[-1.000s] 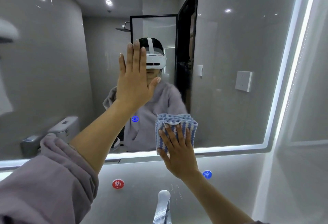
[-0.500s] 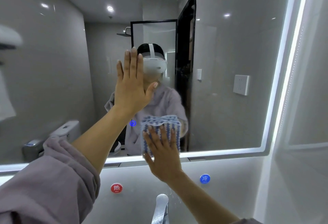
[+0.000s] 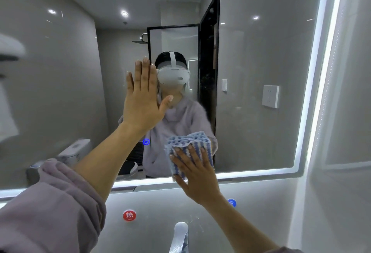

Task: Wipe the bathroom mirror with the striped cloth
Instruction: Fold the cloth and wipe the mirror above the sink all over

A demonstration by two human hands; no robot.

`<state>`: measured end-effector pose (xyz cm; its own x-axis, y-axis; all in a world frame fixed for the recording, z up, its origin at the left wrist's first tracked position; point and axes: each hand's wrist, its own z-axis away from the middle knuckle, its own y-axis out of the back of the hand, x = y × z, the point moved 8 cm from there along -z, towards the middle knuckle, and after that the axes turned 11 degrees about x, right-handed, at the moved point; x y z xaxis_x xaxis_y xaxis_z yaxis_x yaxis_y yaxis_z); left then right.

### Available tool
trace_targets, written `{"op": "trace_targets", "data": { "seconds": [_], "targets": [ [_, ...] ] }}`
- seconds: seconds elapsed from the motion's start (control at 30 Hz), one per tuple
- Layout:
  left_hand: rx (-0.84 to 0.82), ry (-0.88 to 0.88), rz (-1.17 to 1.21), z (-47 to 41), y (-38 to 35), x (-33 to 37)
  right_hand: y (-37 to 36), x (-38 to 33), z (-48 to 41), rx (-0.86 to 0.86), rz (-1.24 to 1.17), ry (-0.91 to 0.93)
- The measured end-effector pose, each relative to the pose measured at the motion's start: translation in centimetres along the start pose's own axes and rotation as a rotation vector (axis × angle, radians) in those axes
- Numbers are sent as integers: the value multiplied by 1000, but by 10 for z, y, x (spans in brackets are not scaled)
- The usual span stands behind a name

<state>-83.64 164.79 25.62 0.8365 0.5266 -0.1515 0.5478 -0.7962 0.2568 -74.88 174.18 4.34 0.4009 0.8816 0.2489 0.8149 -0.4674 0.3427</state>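
The bathroom mirror (image 3: 251, 132) with a lit white border fills the wall ahead. My left hand (image 3: 143, 97) lies flat on the glass at mid height, fingers straight and together, holding nothing. My right hand (image 3: 197, 172) presses the folded blue-and-white striped cloth (image 3: 189, 142) against the lower part of the mirror, just above its lit bottom edge. The cloth's top part shows above my fingers; my palm hides the remainder.
A chrome tap (image 3: 180, 234) rises at the bottom centre. On the wall below the mirror sit a red round sticker (image 3: 129, 215) and a blue round sticker (image 3: 231, 202). A small blue light (image 3: 146, 141) glows on the glass. A side wall (image 3: 341, 152) stands close on the right.
My right hand slid the cloth left along the mirror's lower edge, then back to the right. My left hand stayed flat on the glass.
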Motion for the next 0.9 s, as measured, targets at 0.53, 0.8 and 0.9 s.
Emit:
{"op": "trace_targets", "data": {
  "seconds": [0.53,0.8,0.9],
  "targets": [
    [12,-3,8,-1,-1,1,47,165,65,-93,184,-157],
    [18,-12,11,-2,-3,2,42,149,62,-55,140,-273],
    [33,-14,10,-1,-5,2,40,134,53,-14,97,-286]
  ]
}}
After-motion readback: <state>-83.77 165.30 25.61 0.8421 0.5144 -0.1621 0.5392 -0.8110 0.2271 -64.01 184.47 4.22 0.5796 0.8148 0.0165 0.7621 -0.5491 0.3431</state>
